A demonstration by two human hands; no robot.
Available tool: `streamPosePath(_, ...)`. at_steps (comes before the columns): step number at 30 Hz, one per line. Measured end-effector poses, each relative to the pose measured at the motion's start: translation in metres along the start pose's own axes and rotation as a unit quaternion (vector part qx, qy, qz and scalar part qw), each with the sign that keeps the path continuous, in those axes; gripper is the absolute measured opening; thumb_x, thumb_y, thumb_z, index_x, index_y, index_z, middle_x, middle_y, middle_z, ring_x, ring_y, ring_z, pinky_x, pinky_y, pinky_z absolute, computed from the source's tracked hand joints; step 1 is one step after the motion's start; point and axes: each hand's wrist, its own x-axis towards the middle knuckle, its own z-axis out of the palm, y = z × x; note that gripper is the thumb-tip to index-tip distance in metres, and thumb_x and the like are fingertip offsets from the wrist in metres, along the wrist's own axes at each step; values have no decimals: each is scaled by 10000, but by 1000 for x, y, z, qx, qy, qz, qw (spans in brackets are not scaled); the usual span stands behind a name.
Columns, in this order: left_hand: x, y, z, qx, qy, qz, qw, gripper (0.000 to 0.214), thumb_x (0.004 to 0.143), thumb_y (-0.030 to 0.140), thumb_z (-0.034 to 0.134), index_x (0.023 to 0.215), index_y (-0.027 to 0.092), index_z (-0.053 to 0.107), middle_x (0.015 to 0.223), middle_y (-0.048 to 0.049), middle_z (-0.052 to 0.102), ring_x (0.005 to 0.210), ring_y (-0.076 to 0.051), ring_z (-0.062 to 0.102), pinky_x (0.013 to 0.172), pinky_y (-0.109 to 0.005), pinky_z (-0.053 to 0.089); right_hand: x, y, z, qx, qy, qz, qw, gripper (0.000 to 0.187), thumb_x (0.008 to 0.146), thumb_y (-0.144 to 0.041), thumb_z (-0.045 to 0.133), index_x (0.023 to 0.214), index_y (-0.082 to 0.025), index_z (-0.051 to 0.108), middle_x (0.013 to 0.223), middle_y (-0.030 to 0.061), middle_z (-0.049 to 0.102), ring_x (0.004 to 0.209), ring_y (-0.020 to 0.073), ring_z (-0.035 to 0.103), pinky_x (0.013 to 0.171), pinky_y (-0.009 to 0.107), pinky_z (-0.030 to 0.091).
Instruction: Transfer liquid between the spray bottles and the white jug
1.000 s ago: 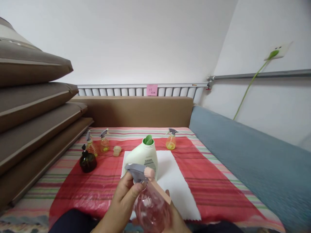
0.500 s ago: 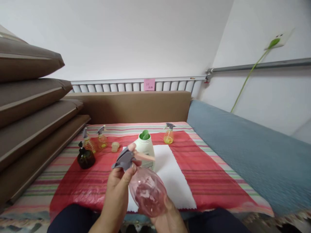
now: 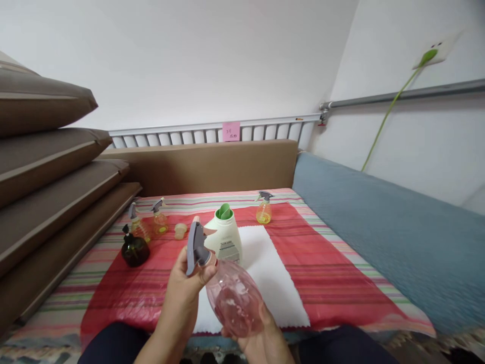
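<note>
The neck of a pink bottle (image 3: 235, 299) is clenched by the left hand (image 3: 184, 296) at the lower centre of the frame, with thumb and fingers closed just under the grey spray head (image 3: 194, 246). The bottle's round body is cradled from below by the right hand (image 3: 261, 341). Its fingers are largely hidden, so that grasp seems to be a cupping one. The bottle is held tilted in the air, head toward the upper left, over the near edge of a white cloth (image 3: 269, 275).

On the cloth's far left corner, just behind the spray head, a white jug (image 3: 226, 240) with a green cap is set upright. The cloth is spread on a red mat (image 3: 326, 283). At the mat's left side a dark bottle (image 3: 134, 251) is seen, with two small sprayers (image 3: 159, 221) and a cup (image 3: 181, 231) behind it. A yellow sprayer (image 3: 263, 213) stands at the far edge. Brown cushions (image 3: 49, 167) are stacked at the left of the frame, and a blue cover (image 3: 379, 227) is laid at the right.
</note>
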Motion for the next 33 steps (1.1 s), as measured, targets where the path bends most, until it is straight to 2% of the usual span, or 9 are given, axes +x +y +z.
streamPosePath(4, -4, 4, -5, -4, -105, -41, 994, 499, 663, 375, 751, 1113, 208, 618, 1050, -87, 654, 1059, -255, 548, 907, -342, 395, 3, 3, -10, 26, 2, 44, 999, 582, 687, -579, 694, 1124, -206, 594, 1076, 114, 684, 894, 295, 655, 621, 351, 500)
streamPosePath(7, -4, 7, -11, -6, -151, -47, 987, 415, 699, 386, 719, 1059, 193, 646, 1043, -101, 673, 1051, -257, 556, 917, -345, 385, 4, 5, -12, 27, -15, 69, 997, 613, 686, -613, 672, 1132, -202, 585, 1082, 117, 680, 892, 303, 656, 596, 333, 489)
streamPosePath(11, -3, 2, -7, 27, -50, 2, 998, 246, 681, 290, 751, 898, 204, 673, 872, -40, 697, 893, -196, 604, 840, -304, 413, 0, 6, -5, 11, -27, 43, 999, 617, 707, -586, 677, 1183, -216, 550, 1098, 115, 674, 928, 298, 645, 646, 365, 497)
streamPosePath(14, -6, -4, 0, 31, 32, 1, 999, 275, 707, 309, 731, 961, 231, 660, 934, -26, 690, 939, -187, 595, 864, -302, 407, -1, 6, -3, 10, -14, 16, 1000, 608, 720, -540, 692, 1215, -228, 526, 1151, 114, 651, 986, 300, 626, 685, 382, 500)
streamPosePath(17, -9, -3, 1, 11, -8, -27, 1000, 348, 760, 340, 676, 1095, 258, 630, 1138, -47, 642, 1143, -221, 514, 986, -344, 346, 1, 5, -5, 31, -10, 62, 998, 575, 724, -568, 672, 1172, -228, 552, 1107, 104, 671, 953, 290, 643, 674, 352, 496)
streamPosePath(20, -7, 1, -2, -27, -70, -53, 996, 381, 745, 356, 683, 1102, 230, 646, 1160, -85, 640, 1159, -261, 512, 1015, -386, 331, 3, 5, -7, 44, -14, 95, 994, 596, 717, -598, 658, 1188, -254, 533, 1044, 87, 693, 904, 284, 662, 633, 323, 488)
streamPosePath(24, -1, 1, 1, -15, -15, -14, 1000, 276, 654, 297, 763, 900, 184, 714, 1094, -79, 655, 1080, -246, 552, 939, -337, 404, 2, 8, -7, 50, -13, 93, 994, 598, 703, -593, 676, 1165, -236, 547, 1068, 100, 683, 904, 299, 663, 633, 317, 484)
streamPosePath(28, 0, -1, 11, -28, 59, 19, 998, 330, 668, 258, 751, 985, 236, 661, 1066, -24, 638, 1042, -181, 556, 898, -293, 424, 3, 11, -7, 36, 14, 42, 998, 565, 686, -505, 739, 1153, -250, 550, 1148, 104, 652, 968, 312, 639, 687, 371, 493)
streamPosePath(33, -2, -4, 8, -49, 5, -41, 998, 312, 708, 295, 722, 989, 202, 621, 973, -42, 643, 938, -174, 580, 877, -312, 413, 6, 11, -8, 45, 49, 65, 996, 603, 669, -567, 719, 1147, -241, 550, 1071, 117, 685, 925, 314, 654, 635, 352, 494)
